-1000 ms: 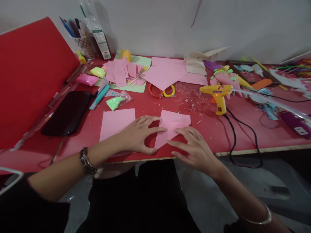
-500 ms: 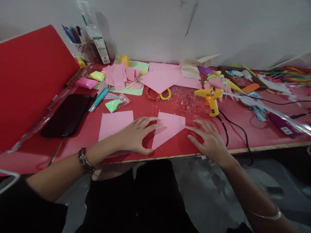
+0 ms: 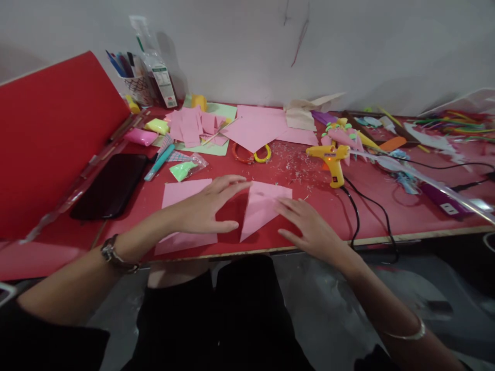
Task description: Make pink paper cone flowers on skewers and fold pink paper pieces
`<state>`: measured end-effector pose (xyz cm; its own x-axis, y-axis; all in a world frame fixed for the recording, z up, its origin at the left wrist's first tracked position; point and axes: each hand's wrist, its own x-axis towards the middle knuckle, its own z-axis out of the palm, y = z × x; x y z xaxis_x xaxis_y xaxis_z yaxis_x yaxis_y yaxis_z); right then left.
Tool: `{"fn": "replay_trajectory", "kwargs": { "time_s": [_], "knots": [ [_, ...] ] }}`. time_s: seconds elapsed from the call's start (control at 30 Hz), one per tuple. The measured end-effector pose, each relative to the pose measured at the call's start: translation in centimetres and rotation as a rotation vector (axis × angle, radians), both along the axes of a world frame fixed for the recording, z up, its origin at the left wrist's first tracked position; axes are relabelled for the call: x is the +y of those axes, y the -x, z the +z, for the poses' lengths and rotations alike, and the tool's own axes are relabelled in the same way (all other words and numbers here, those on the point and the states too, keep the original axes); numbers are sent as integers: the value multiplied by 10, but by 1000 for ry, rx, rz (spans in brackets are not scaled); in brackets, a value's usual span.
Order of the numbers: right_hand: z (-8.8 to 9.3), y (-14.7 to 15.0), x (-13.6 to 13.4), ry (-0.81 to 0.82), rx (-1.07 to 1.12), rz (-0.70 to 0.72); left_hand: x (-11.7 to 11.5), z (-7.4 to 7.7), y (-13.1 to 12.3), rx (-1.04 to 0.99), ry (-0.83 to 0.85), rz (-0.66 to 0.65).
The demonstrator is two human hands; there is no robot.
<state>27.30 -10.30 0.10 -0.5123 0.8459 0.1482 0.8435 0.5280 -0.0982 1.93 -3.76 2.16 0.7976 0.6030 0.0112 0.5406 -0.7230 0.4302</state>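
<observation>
A four-sided piece of pink paper [image 3: 260,208] with a slanted lower edge lies near the table's front, between my hands. My right hand [image 3: 309,226] is open, its fingertips over the right edge of this piece. My left hand [image 3: 204,208] is open too, thumb and fingers apart, just left of the same piece. Beneath the left hand and wrist lies a second pink sheet [image 3: 181,193], partly hidden by them. Whether the fingertips press on the paper I cannot tell.
A yellow glue gun [image 3: 330,159] stands at right, its black cord running over the table edge. Behind are scissors [image 3: 263,153] under pink paper [image 3: 259,123]. At left are a black phone [image 3: 112,185], a turquoise cutter [image 3: 159,162] and a bag of green clay [image 3: 183,169].
My right hand has moved left, from beside the pink piece to over its right edge. My left hand has drawn back slightly to the left, off the piece.
</observation>
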Motion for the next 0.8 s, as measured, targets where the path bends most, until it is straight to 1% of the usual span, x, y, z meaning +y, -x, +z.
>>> {"fn": "replay_trajectory", "kwargs": {
  "time_s": [0.07, 0.17, 0.27, 0.33, 0.47, 0.57, 0.7, 0.8],
  "knots": [
    [0, 8, -5, -19, -63, -4, -10, 0, -3, 19, -72, -13],
    [0, 22, -15, -61, -92, -42, -29, -3, -11, 44, -155, -57],
    [-1, 30, -23, -15, -75, -43, -47, -10, -23, 68, -217, -65],
    [-1, 29, -25, -15, -79, -31, -55, -16, -30, 96, -237, -55],
    [-1, 21, -26, -85, -165, 28, -59, -26, -38, 145, -263, -56],
    [2, 21, -29, -128, -182, 19, -60, -27, -42, 150, -288, -33],
    [4, 31, -34, -188, -128, -33, -65, -25, -50, 76, -307, -32],
    [3, 35, -35, -189, -24, -6, -68, -24, -55, 17, -331, -38]
  ]
}}
